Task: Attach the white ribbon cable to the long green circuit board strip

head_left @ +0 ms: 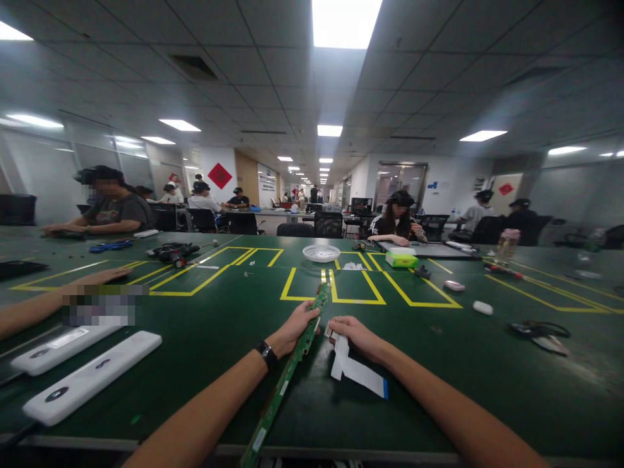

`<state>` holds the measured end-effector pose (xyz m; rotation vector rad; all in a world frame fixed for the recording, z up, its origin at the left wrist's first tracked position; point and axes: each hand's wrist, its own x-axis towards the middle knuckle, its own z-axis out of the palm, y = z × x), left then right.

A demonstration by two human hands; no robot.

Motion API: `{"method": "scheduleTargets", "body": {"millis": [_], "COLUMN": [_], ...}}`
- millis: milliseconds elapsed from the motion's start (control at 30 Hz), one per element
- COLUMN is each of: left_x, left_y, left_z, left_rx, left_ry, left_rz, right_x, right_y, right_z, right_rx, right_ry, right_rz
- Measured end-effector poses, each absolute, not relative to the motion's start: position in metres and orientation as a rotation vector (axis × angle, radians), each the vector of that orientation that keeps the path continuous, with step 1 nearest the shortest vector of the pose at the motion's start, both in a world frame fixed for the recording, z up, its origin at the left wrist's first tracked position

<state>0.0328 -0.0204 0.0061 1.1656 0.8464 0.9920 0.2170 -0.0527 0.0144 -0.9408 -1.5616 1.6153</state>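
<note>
A long, narrow green circuit board (287, 380) slants up from the front edge of the table. My left hand (298, 325) is closed around its upper part, with a dark band on the wrist. Just to the right, my right hand (355, 335) pinches one end of a white flat ribbon cable (363, 374). The cable is folded, hangs below the fingers and ends in a blue tip. A small gap shows between the right fingertips and the board; whether the cable joins the board there I cannot make out.
Two white power strips (92, 377) lie at the left, near another person's arm (43, 302). Beyond my hands stands a white round basket (320, 253) amid yellow tape outlines. A green box (401, 259) and a dark cable bundle (541, 330) lie to the right. Other people sit around.
</note>
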Motion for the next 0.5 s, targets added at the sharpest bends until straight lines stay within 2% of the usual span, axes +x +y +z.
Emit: {"method": "scheduleTargets", "body": {"millis": [500], "left_x": [0.0346], "left_y": [-0.0245], "left_z": [0.0123], "left_rx": [1.162], "left_ry": [0.87], "left_rz": [1.024], "right_x": [0.2194], "right_y": [-0.0587], "right_z": [0.0207], "right_rx": [-0.928], "right_ry": [-1.629], "right_rz": [1.492]}}
